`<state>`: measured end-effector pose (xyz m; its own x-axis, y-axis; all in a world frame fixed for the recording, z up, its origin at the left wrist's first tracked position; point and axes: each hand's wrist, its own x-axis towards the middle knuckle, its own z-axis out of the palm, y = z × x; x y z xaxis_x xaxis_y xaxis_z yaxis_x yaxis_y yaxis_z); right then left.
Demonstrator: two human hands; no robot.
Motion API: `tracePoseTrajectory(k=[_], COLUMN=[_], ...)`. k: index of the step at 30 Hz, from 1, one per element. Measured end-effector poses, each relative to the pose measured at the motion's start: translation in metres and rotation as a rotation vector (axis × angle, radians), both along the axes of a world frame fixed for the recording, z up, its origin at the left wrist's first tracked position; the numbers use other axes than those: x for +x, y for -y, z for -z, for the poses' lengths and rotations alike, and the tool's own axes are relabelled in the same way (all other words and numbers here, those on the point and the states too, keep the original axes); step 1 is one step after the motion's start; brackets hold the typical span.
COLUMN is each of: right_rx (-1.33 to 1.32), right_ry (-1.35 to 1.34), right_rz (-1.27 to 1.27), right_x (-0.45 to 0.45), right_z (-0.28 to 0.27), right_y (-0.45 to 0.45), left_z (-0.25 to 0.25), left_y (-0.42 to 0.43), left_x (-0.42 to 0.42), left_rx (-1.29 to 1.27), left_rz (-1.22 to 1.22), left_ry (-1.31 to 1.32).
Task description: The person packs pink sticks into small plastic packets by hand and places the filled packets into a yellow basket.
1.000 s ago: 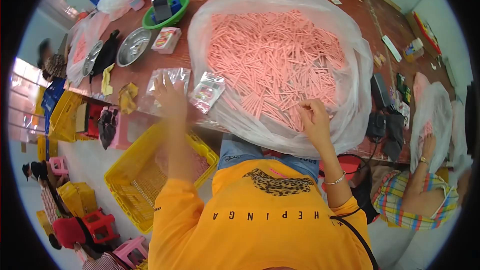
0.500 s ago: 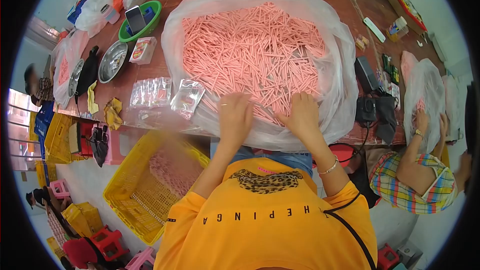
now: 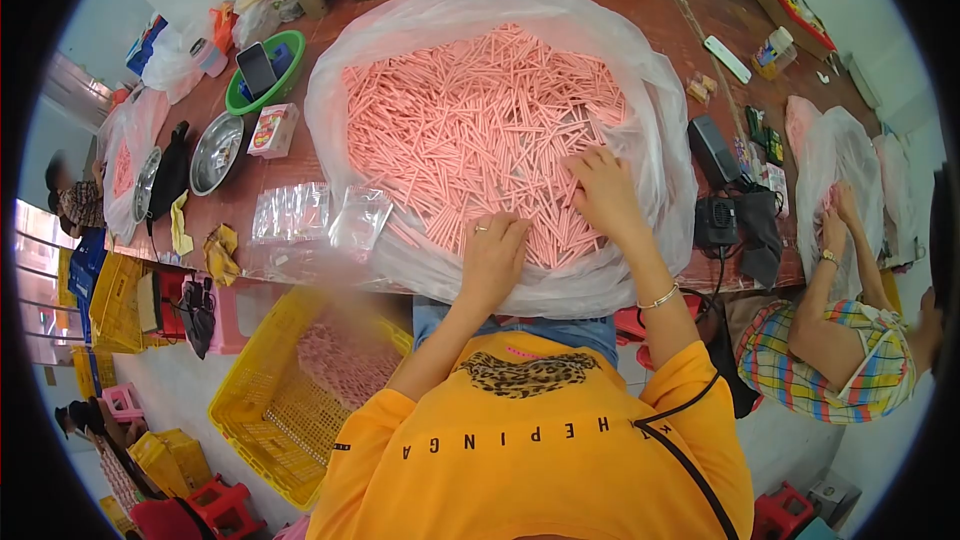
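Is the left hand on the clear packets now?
No, the left hand is at the pink sticks, right of the clear packets.

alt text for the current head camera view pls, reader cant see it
A person's left hand and right hand reach into a heap of thin pink sticks in an open translucent plastic bag on a reddish-brown table. Clear flat packets lie at left; a yellow plastic crate sits below.

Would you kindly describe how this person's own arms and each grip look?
Yellow-orange sleeves end near the elbows. The left grip is gloveless, with a ring on one finger; the right grip is gloveless, with a silvery bracelet at the wrist. A black cord lies by the right sleeve.
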<state>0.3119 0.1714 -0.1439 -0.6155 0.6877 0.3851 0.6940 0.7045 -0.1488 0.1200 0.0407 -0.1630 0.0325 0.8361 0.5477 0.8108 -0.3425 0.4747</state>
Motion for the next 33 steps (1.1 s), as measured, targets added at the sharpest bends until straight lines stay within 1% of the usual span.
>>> tracePoseTrajectory(k=[3,6,9,12,16,18,21,24,27,30,32,33], right_rx=[-0.076,0.006,0.003,-0.025,-0.633,-0.911,-0.537,-0.577,-0.544,-0.471,-0.486,-0.492], right_ry=[-0.055,-0.01,-0.02,-0.153,-0.71,-0.942,-0.54,-0.139,-0.001,-0.007,-0.202,-0.299], right_rz=[0.1,0.195,0.199,0.23,0.232,0.257,0.157,0.285,0.299,0.223,0.151,0.115], right_x=[-0.013,-0.027,-0.027,-0.025,-0.026,-0.032,-0.024,-0.027,-0.039,-0.043,-0.041,-0.042], right_z=[0.003,0.006,0.01,0.007,0.001,-0.009,-0.003,-0.01,-0.013,0.002,0.012,0.009], right_y=[0.003,0.003,0.003,0.009,0.024,0.04,0.053,0.065,0.079,0.071,0.063,0.06], left_z=[-0.001,0.001,0.002,0.0,-0.011,-0.021,-0.023,-0.02,-0.02,-0.015,-0.011,-0.01], left_y=[0.001,0.002,0.001,0.001,-0.007,-0.009,0.001,0.013,0.024,0.029,0.027,0.025], left_x=[0.0,-0.001,-0.001,-0.004,-0.012,-0.018,-0.026,-0.028,-0.021,-0.015,-0.016,-0.018], left_rx=[-0.003,0.002,0.0,0.018,0.078,0.034,-0.041,-0.08,-0.095,-0.101,-0.09,-0.081], left_rz=[-0.002,-0.002,0.0,0.001,0.006,0.017,0.017,-0.003,-0.017,-0.02,-0.014,-0.01], left_ry=[0.005,0.0,0.012,0.072,0.121,0.138,0.132,0.091,0.102,0.125,0.163,0.196])
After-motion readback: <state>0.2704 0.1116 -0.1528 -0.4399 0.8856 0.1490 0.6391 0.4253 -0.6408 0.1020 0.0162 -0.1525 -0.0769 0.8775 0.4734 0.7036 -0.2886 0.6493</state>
